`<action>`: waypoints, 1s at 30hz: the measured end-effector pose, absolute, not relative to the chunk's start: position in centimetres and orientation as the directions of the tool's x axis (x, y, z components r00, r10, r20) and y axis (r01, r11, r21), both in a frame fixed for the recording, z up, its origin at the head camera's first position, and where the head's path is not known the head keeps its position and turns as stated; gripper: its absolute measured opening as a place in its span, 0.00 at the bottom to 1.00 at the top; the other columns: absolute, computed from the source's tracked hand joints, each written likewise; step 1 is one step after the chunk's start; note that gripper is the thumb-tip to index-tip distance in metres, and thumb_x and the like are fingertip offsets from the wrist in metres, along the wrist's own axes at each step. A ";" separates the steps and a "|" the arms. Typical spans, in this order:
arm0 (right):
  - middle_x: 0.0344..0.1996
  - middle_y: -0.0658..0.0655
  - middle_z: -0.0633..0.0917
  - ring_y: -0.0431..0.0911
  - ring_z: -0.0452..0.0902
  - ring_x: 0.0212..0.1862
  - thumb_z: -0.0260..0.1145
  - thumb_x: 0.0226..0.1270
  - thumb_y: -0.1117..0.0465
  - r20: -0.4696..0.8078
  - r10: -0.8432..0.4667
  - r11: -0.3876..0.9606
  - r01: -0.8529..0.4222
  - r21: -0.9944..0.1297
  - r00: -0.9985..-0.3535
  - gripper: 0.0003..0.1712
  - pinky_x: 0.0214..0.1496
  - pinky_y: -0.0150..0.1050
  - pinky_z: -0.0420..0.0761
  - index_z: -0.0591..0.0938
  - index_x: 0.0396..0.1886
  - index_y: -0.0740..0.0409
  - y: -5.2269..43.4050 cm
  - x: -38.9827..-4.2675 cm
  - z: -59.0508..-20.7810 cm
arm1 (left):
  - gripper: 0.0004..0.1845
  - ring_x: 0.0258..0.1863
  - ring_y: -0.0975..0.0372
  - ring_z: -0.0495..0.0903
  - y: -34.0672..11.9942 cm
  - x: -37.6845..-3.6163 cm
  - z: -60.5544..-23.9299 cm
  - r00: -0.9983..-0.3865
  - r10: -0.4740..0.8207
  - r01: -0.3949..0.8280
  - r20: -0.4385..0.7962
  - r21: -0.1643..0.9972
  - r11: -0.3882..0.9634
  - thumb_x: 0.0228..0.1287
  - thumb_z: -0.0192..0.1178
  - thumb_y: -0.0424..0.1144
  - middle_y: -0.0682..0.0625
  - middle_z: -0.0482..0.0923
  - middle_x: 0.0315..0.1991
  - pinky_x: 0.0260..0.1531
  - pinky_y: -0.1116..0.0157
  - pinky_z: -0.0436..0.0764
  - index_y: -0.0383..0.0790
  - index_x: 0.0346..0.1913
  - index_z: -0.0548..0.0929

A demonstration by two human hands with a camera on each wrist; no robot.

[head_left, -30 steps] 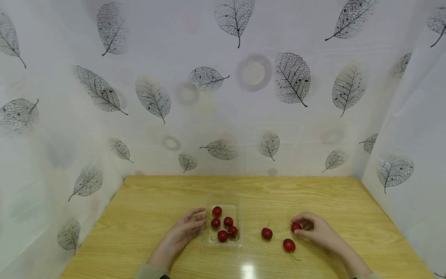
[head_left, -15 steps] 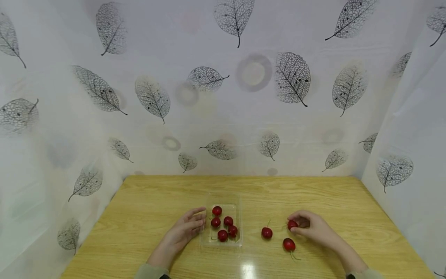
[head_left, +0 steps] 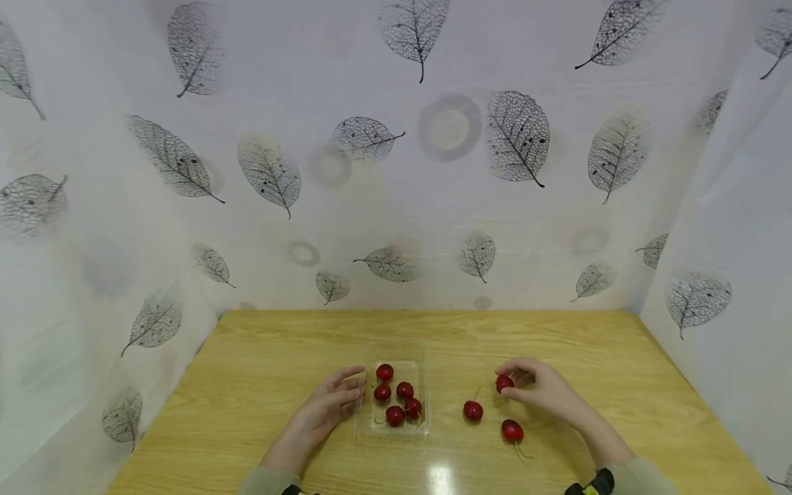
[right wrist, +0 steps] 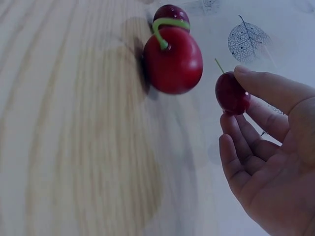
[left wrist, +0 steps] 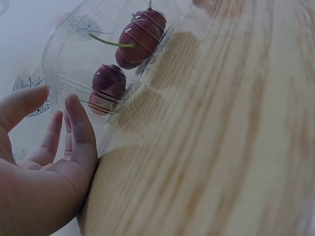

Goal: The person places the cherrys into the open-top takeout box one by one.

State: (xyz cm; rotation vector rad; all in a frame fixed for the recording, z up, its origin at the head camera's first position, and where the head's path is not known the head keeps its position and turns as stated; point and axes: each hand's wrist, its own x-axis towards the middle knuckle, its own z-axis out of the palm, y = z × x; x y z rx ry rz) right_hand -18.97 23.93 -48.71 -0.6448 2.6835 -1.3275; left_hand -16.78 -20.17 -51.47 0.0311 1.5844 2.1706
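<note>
While the left hand [head_left: 324, 412] lies flat with straight, relaxed fingers against the left wall of the clear plastic tray [head_left: 423, 426], the right hand [head_left: 544, 393] pinches one cherry [head_left: 504, 383] between thumb and fingertips, lifted just off the wooden table [head_left: 260, 371]. Five cherries sit inside the tray, bunched toward its middle and right side. Two more cherries lie loose on the table between tray and right hand: one [head_left: 473, 410] nearer the tray, the other [head_left: 512, 431] closer to the person, its stem pointing toward them. That makes eight cherries counted.
</note>
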 end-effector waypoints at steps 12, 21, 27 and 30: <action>0.43 0.56 0.89 0.34 0.81 0.43 0.77 0.67 0.60 0.117 -0.414 0.491 -0.330 -0.806 -0.903 0.19 0.49 0.32 0.85 0.86 0.54 0.63 21.4 -20.2 -47.9 | 0.30 0.49 0.68 0.82 -20.2 -16.8 -51.5 -0.900 0.362 -0.341 -0.243 0.910 -0.237 0.77 0.55 0.26 0.54 0.79 0.53 0.51 0.71 0.83 0.32 0.78 0.64; 0.43 0.59 0.90 0.36 0.82 0.42 0.77 0.67 0.63 0.163 -0.447 0.441 -0.376 -0.815 -0.879 0.18 0.48 0.34 0.85 0.87 0.54 0.65 19.1 -21.0 -47.0 | 0.30 0.49 0.68 0.81 -20.2 -16.9 -51.5 -0.899 0.362 -0.342 -0.246 0.911 -0.230 0.77 0.56 0.27 0.54 0.78 0.54 0.51 0.71 0.83 0.32 0.78 0.63; 0.43 0.58 0.90 0.39 0.83 0.43 0.77 0.67 0.61 0.169 -0.458 0.441 -0.387 -0.810 -0.873 0.19 0.50 0.35 0.85 0.87 0.54 0.64 17.9 -21.6 -46.5 | 0.30 0.49 0.68 0.81 -20.2 -16.9 -51.5 -0.898 0.364 -0.345 -0.248 0.910 -0.231 0.77 0.55 0.27 0.54 0.78 0.54 0.52 0.71 0.82 0.33 0.78 0.63; 0.43 0.58 0.90 0.38 0.83 0.43 0.77 0.67 0.61 0.170 -0.465 0.439 -0.393 -0.808 -0.869 0.19 0.50 0.35 0.86 0.87 0.54 0.65 17.3 -21.9 -46.3 | 0.30 0.49 0.68 0.81 -20.3 -16.9 -51.5 -0.898 0.364 -0.344 -0.248 0.910 -0.231 0.77 0.55 0.27 0.54 0.78 0.54 0.52 0.71 0.82 0.33 0.78 0.64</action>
